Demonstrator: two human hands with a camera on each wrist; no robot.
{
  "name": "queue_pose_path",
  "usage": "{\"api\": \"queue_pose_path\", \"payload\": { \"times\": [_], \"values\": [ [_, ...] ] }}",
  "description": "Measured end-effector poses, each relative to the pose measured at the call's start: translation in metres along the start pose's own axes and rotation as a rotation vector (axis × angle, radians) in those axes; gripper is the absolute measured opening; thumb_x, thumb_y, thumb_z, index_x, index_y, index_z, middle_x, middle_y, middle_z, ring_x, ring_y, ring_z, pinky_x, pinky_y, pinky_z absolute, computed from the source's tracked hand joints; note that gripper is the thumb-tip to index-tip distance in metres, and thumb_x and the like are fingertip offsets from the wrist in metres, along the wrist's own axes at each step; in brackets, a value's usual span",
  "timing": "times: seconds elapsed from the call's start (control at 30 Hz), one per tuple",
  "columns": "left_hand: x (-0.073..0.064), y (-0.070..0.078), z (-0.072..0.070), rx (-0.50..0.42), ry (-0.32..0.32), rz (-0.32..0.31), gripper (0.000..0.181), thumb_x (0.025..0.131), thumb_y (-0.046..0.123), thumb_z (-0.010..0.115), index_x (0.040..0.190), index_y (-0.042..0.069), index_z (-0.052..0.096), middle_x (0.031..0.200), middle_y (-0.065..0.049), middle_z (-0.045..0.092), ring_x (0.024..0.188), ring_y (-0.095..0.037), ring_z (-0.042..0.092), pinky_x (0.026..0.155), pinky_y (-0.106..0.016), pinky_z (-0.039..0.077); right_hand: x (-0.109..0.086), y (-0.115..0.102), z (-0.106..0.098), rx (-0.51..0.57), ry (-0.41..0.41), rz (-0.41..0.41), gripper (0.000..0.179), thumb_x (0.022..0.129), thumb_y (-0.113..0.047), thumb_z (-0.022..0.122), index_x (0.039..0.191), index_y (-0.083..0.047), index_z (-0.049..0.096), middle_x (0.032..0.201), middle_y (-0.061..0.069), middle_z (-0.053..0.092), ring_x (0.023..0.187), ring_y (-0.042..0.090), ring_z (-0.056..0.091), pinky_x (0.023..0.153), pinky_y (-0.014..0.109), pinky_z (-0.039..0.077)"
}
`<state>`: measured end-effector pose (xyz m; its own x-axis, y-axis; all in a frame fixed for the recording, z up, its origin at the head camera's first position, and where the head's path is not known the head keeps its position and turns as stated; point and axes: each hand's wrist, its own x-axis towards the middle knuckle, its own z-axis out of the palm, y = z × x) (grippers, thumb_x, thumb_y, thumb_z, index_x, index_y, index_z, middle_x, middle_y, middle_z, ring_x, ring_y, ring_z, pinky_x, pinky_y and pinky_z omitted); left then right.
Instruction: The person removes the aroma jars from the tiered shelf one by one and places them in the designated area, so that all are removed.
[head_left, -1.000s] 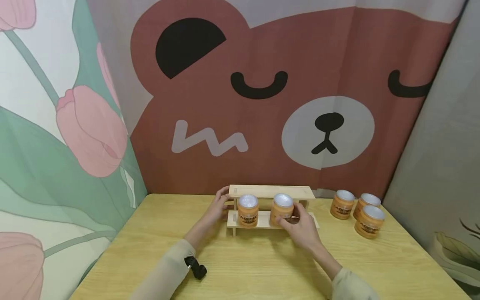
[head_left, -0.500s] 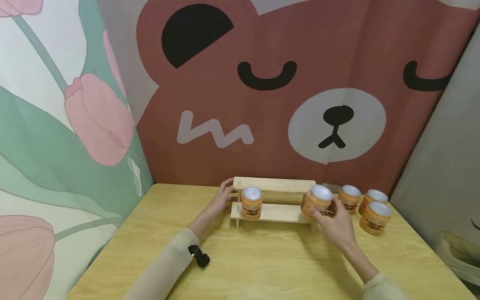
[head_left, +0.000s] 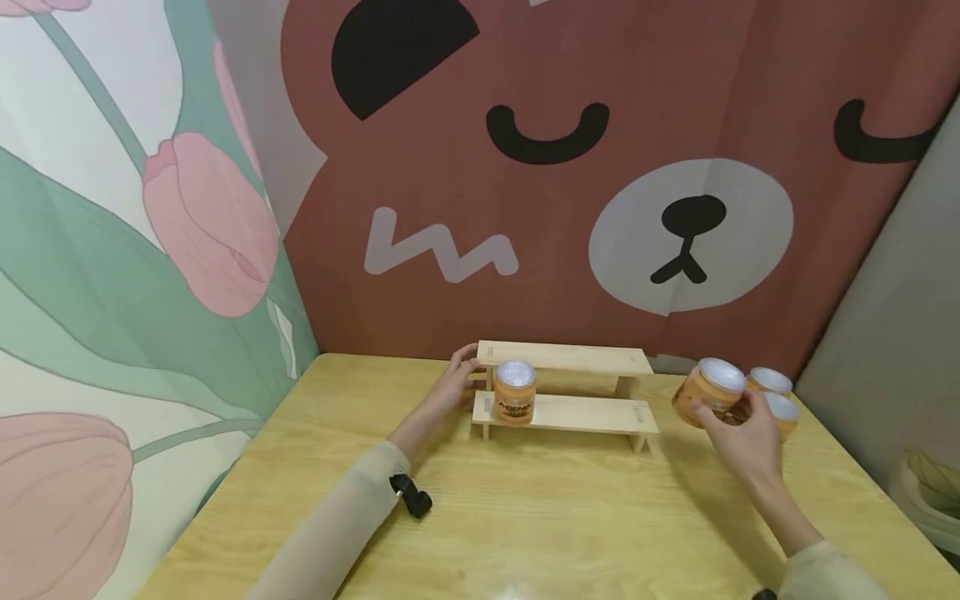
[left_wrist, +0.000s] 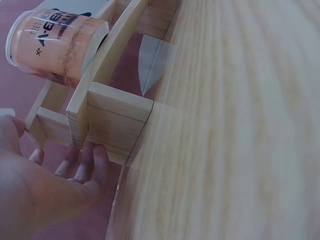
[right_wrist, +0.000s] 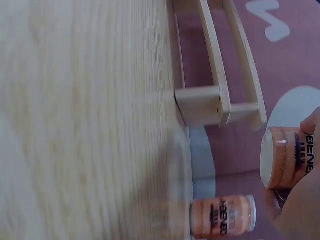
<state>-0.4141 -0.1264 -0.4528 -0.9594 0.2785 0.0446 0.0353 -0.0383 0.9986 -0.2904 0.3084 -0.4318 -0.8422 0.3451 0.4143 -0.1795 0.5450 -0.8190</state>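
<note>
My right hand [head_left: 750, 442] grips an orange jar [head_left: 701, 396] with a white lid between thumb and fingers. The jar is tilted and raised off the table, to the right of the wooden two-step shelf [head_left: 562, 414]. In the right wrist view the same held jar [right_wrist: 287, 157] shows dark lettering, its bottom toward the table. My left hand [head_left: 452, 387] rests its fingertips against the shelf's left end, fingers [left_wrist: 86, 162] at the ends of the boards in the left wrist view. Another orange jar [head_left: 514, 396] stands upright on the lower step, at its left end.
Behind my right hand stand more orange jars, one at the back [head_left: 770, 382] and one nearer [head_left: 782, 412], partly covered by the hand. The wooden table [head_left: 525, 508] runs to a bear-print curtain [head_left: 555, 275] at the back.
My right hand has lifted the jar from the right part of the lower step and carried it rightward toward the other jars. My left hand stays at the shelf's end. The head view has shifted slightly.
</note>
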Motion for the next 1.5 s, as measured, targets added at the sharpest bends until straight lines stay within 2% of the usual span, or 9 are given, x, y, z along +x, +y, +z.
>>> {"api": "queue_pose_path", "payload": {
  "times": [0.2, 0.33, 0.47, 0.63, 0.83, 0.9, 1.03, 1.17, 1.5],
  "values": [
    [-0.002, -0.002, 0.001, 0.011, 0.005, -0.006, 0.057, 0.110, 0.043, 0.041, 0.162, 0.029, 0.023, 0.149, -0.014, 0.042, 0.123, -0.035, 0.054, 0.089, -0.048, 0.050, 0.006, 0.014, -0.007, -0.022, 0.041, 0.030, 0.071, 0.090, -0.026, 0.079, 0.143, 0.007, 0.044, 0.124, 0.021, 0.058, 0.089, -0.007, 0.050, 0.072, 0.006, 0.042],
    [-0.002, -0.001, 0.000, 0.020, 0.015, 0.002, 0.057, 0.109, 0.045, 0.042, 0.162, 0.030, 0.024, 0.148, -0.013, 0.042, 0.123, -0.035, 0.054, 0.090, -0.048, 0.049, 0.011, 0.021, -0.009, -0.057, 0.032, 0.016, 0.068, 0.090, -0.027, 0.080, 0.139, 0.008, 0.047, 0.120, 0.022, 0.060, 0.085, -0.008, 0.051, 0.069, 0.007, 0.043],
    [-0.003, 0.000, 0.001, 0.019, 0.010, -0.005, 0.056, 0.110, 0.044, 0.042, 0.161, 0.031, 0.025, 0.148, -0.012, 0.043, 0.121, -0.032, 0.056, 0.088, -0.048, 0.050, 0.013, 0.030, -0.011, -0.101, 0.003, -0.003, 0.061, 0.089, -0.029, 0.081, 0.131, 0.007, 0.053, 0.112, 0.022, 0.064, 0.081, -0.003, 0.052, 0.066, 0.010, 0.043],
    [-0.003, 0.000, 0.003, 0.021, 0.009, -0.009, 0.055, 0.110, 0.043, 0.041, 0.161, 0.031, 0.024, 0.148, -0.012, 0.042, 0.119, -0.031, 0.057, 0.086, -0.047, 0.050, 0.016, 0.041, -0.013, -0.152, -0.065, 0.000, 0.067, 0.091, -0.036, 0.078, 0.133, 0.008, 0.052, 0.120, 0.029, 0.063, 0.088, 0.002, 0.052, 0.067, 0.013, 0.043],
    [-0.002, -0.002, 0.003, 0.004, 0.003, -0.003, 0.057, 0.109, 0.045, 0.043, 0.161, 0.031, 0.024, 0.144, -0.012, 0.048, 0.121, -0.033, 0.056, 0.087, -0.048, 0.050, 0.018, 0.050, -0.013, -0.199, -0.112, 0.005, 0.073, 0.093, -0.039, 0.076, 0.135, 0.013, 0.048, 0.125, 0.035, 0.059, 0.101, 0.032, 0.058, 0.067, 0.020, 0.042],
    [-0.002, -0.002, 0.002, 0.004, 0.003, 0.000, 0.058, 0.108, 0.046, 0.044, 0.161, 0.031, 0.025, 0.143, -0.012, 0.049, 0.121, -0.033, 0.056, 0.086, -0.047, 0.050, 0.019, 0.052, -0.013, -0.206, -0.117, 0.002, 0.073, 0.093, -0.039, 0.077, 0.134, 0.014, 0.048, 0.124, 0.036, 0.059, 0.103, 0.038, 0.057, 0.067, 0.021, 0.042],
    [-0.003, -0.003, 0.001, 0.002, 0.002, 0.004, 0.058, 0.108, 0.047, 0.045, 0.160, 0.031, 0.026, 0.144, -0.013, 0.046, 0.120, -0.033, 0.056, 0.086, -0.047, 0.050, 0.020, 0.057, -0.011, -0.224, -0.121, -0.027, 0.069, 0.092, -0.037, 0.078, 0.131, 0.014, 0.051, 0.120, 0.036, 0.061, 0.102, 0.041, 0.059, 0.066, 0.021, 0.042],
    [-0.004, -0.005, -0.001, 0.015, 0.003, 0.011, 0.060, 0.109, 0.046, 0.044, 0.162, 0.027, 0.023, 0.149, -0.013, 0.041, 0.122, -0.034, 0.055, 0.086, -0.048, 0.050, 0.018, 0.061, -0.009, -0.243, -0.122, -0.062, 0.065, 0.091, -0.035, 0.080, 0.127, 0.012, 0.053, 0.116, 0.035, 0.062, 0.100, 0.044, 0.061, 0.065, 0.022, 0.042],
    [-0.005, -0.002, 0.002, 0.033, 0.007, 0.010, 0.059, 0.109, 0.044, 0.042, 0.162, 0.029, 0.023, 0.148, -0.011, 0.042, 0.125, -0.036, 0.052, 0.091, -0.050, 0.048, 0.018, 0.069, -0.007, -0.244, -0.092, -0.103, 0.056, 0.087, -0.029, 0.084, 0.117, 0.009, 0.055, 0.109, 0.033, 0.065, 0.094, 0.042, 0.064, 0.062, 0.016, 0.042]
  ]
}}
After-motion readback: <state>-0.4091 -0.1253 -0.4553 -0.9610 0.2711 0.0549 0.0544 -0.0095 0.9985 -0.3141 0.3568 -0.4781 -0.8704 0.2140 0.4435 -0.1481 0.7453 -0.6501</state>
